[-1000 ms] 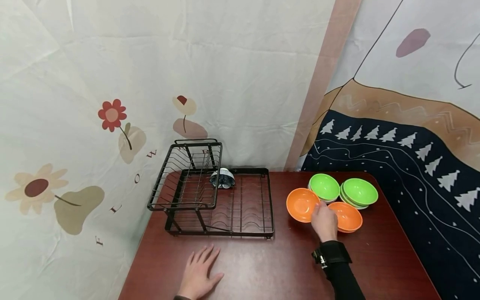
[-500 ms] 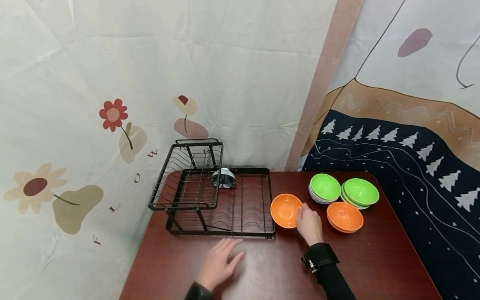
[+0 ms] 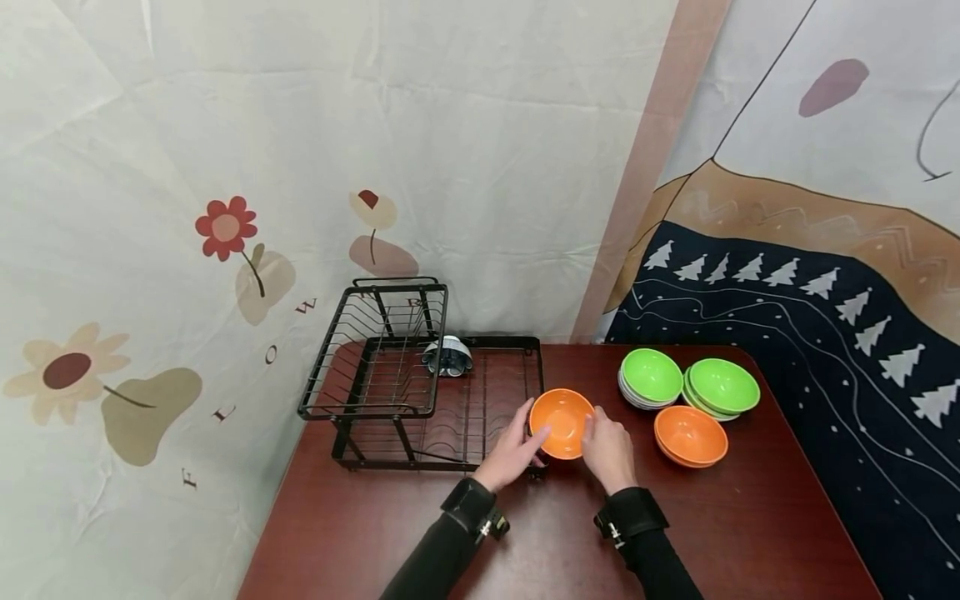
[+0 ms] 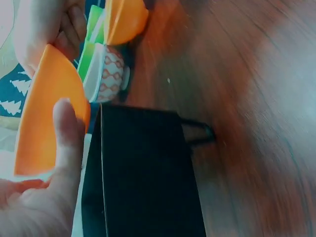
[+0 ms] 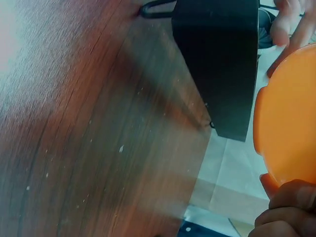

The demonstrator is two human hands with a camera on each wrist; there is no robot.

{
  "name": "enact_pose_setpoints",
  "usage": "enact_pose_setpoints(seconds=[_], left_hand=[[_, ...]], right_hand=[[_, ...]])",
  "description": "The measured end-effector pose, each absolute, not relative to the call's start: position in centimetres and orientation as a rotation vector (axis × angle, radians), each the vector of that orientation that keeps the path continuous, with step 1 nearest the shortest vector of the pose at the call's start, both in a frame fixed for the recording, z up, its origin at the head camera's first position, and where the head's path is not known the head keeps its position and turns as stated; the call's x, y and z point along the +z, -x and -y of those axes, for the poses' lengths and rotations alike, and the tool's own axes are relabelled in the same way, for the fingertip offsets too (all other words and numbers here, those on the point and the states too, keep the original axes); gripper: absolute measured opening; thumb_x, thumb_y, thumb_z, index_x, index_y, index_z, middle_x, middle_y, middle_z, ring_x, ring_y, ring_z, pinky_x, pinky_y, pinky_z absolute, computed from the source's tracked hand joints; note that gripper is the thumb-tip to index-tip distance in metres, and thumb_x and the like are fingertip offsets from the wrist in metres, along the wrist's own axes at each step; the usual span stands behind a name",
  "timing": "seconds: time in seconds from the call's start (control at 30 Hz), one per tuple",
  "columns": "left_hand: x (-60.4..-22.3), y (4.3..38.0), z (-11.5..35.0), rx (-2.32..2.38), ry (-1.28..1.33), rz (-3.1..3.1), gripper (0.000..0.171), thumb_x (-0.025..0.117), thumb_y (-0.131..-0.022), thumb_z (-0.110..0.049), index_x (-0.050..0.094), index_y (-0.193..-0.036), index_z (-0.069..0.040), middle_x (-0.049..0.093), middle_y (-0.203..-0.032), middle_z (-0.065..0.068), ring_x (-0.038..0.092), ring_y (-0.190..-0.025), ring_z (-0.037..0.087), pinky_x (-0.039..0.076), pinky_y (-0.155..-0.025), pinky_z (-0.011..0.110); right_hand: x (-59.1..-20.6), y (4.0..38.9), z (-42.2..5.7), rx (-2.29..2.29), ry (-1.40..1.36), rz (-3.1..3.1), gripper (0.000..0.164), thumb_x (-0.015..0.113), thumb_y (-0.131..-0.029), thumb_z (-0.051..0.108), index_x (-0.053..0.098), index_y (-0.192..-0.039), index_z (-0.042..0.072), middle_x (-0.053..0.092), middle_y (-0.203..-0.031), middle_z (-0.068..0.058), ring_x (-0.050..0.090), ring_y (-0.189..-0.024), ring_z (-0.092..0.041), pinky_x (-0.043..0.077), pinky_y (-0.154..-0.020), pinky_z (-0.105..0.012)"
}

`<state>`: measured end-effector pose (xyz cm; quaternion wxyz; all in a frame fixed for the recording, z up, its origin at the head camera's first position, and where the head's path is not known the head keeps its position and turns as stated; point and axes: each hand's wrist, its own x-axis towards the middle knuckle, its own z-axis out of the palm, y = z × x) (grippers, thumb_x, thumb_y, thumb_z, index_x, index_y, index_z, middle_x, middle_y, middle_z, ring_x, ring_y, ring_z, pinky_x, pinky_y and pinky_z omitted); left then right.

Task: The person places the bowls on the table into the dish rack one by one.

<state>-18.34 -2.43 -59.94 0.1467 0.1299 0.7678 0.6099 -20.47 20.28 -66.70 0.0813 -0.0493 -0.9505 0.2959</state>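
An orange bowl (image 3: 561, 423) is held up between both hands, beside the right end of a black dish rack (image 3: 543, 383). My right hand (image 3: 609, 450) pinches its right rim, with curled fingers also visible in the right wrist view. My left hand (image 3: 510, 450) has the left side of the bowl between thumb and fingers. In the left wrist view the thumb (image 4: 66, 133) lies along the bowl's outside, and the right hand (image 4: 47, 29) is at the far end of the rim.
A dark-and-white bowl (image 3: 447, 357) leans in the lower rack. Stacked green bowls (image 3: 651, 374), another green stack (image 3: 723, 385) and stacked orange bowls (image 3: 691, 435) stand on the reddish-brown table (image 3: 757, 517) at right. A printed cloth (image 3: 510, 167) hangs behind.
My right hand has carried the orange bowl left, away from the stacks to the rack's right end. My left hand has risen from the table, moved right and taken the bowl's left side.
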Motion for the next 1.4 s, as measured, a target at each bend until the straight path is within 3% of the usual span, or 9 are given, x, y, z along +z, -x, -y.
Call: enact_pose_setpoints(seconds=[0.1,0.23,0.43,0.53,0.67,0.8,0.97,1.17,1.4], left_hand=[[-60.3,19.0,1.5,1.816,-0.340,-2.124,0.064,0.063,-0.111,-0.013,0.037,-0.169,-0.006,0.068,-0.132,0.033,0.074,-0.074,0.051,0.068,-0.073,0.060],[-60.5,19.3,0.8,1.832,-0.304,-2.121,0.061,0.057,-0.105,0.004,0.043,-0.163,-0.008,0.067,-0.133,0.030,0.071,-0.065,0.024,0.068,-0.073,0.060],[-60.3,19.5,0.7,1.865,-0.304,-2.095,0.064,0.050,-0.103,0.009,0.040,-0.163,-0.010,0.063,-0.138,0.031,0.066,-0.064,0.013,0.069,-0.065,0.041],[-60.4,19.7,0.8,1.887,-0.320,-2.084,0.064,0.048,-0.103,0.011,0.038,-0.163,-0.008,0.060,-0.143,0.033,0.067,-0.070,0.015,0.065,-0.062,0.029],[-61.2,20.6,1.4,1.905,-0.399,-2.140,0.065,0.047,-0.100,0.014,0.039,-0.162,-0.005,0.056,-0.148,0.035,0.072,-0.083,0.026,0.067,-0.064,0.036],[-64.8,23.3,2.4,1.861,-0.578,-2.420,0.071,0.049,-0.096,0.012,0.045,-0.161,-0.017,0.062,-0.151,0.021,0.072,-0.111,0.024,0.065,-0.081,0.037],[-66.8,26.2,4.1,1.778,-0.683,-2.791,0.078,0.053,-0.092,0.015,0.053,-0.158,-0.026,0.069,-0.148,0.010,0.071,-0.128,0.027,0.063,-0.101,0.049],[-63.6,26.9,6.5,1.722,-0.662,-3.080,0.080,0.057,-0.085,0.023,0.059,-0.151,-0.023,0.073,-0.136,0.013,0.076,-0.116,0.043,0.065,-0.090,0.062],[-62.0,27.8,7.8,1.503,-0.600,-3.399,0.083,0.071,-0.077,0.024,0.067,-0.146,-0.023,0.075,-0.130,0.009,0.078,-0.095,0.040,0.064,-0.073,0.056]], right_hand=[[-67.1,20.6,-20.0,0.853,0.150,2.823,0.039,0.051,-0.116,0.028,0.068,-0.126,-0.005,0.079,-0.102,-0.030,0.075,-0.083,-0.047,0.060,-0.072,-0.064],[-67.9,20.9,-20.2,0.842,0.135,2.796,0.038,0.051,-0.116,0.029,0.068,-0.120,-0.005,0.077,-0.097,-0.032,0.072,-0.080,-0.051,0.058,-0.068,-0.065],[-61.9,18.8,-18.3,0.920,0.125,2.785,0.033,0.052,-0.115,0.018,0.065,-0.120,-0.011,0.075,-0.101,-0.038,0.072,-0.084,-0.054,0.060,-0.074,-0.066],[-59.5,17.9,-17.4,0.957,0.154,2.803,0.031,0.051,-0.115,0.015,0.065,-0.123,-0.012,0.075,-0.105,-0.038,0.074,-0.089,-0.055,0.061,-0.079,-0.067],[-59.3,17.3,-17.7,0.990,0.204,2.786,0.040,0.045,-0.120,0.029,0.067,-0.130,-0.002,0.078,-0.115,-0.030,0.074,-0.102,-0.054,0.059,-0.088,-0.067],[-60.6,15.8,-19.6,1.011,0.259,2.806,0.050,0.038,-0.121,0.042,0.065,-0.146,0.009,0.075,-0.135,-0.022,0.071,-0.120,-0.051,0.056,-0.096,-0.068],[-62.5,13.1,-22.0,0.916,0.262,3.012,0.070,0.059,-0.111,0.054,0.047,-0.167,0.013,0.062,-0.147,-0.024,0.058,-0.135,-0.047,0.055,-0.100,-0.069],[-64.5,10.9,-23.6,0.802,0.133,3.249,0.111,0.076,-0.094,0.070,0.033,-0.174,0.007,0.031,-0.177,-0.031,0.024,-0.165,-0.057,0.021,-0.130,-0.082],[-66.2,9.8,-24.8,0.798,0.137,3.323,0.125,0.085,-0.081,0.074,0.032,-0.174,0.008,0.021,-0.181,-0.030,0.012,-0.167,-0.059,0.006,-0.127,-0.089]])
